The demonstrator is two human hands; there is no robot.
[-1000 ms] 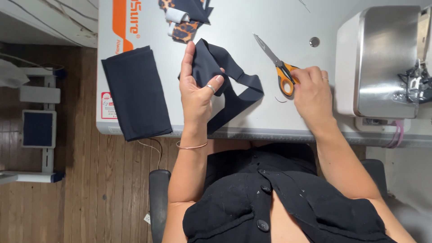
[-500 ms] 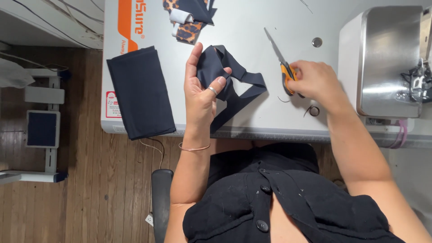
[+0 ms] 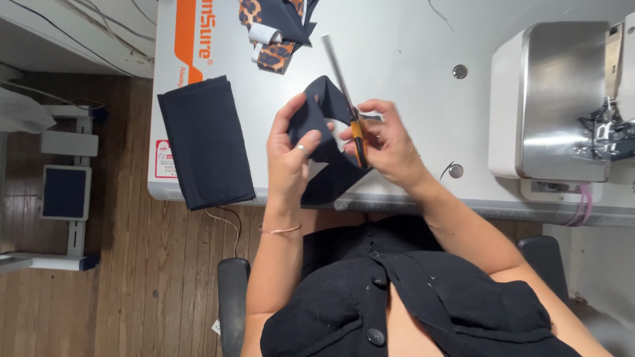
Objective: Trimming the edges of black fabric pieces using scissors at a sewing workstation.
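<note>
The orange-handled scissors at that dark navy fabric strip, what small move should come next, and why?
Probably close the blades for a short snip. The right hand holds the orange-handled scissors with blades over the dark navy fabric strip, which the left hand holds up off the white table.

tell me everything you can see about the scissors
The scissors have long, slim, silvery metal blades and an orange handle. The right hand grips the handle, hiding most of it, so the blades point away from the person, above the white table. The blades look closed or nearly so, slightly blurred. They lie against the upper edge of the dark navy fabric strip, which the left hand holds up.
</note>
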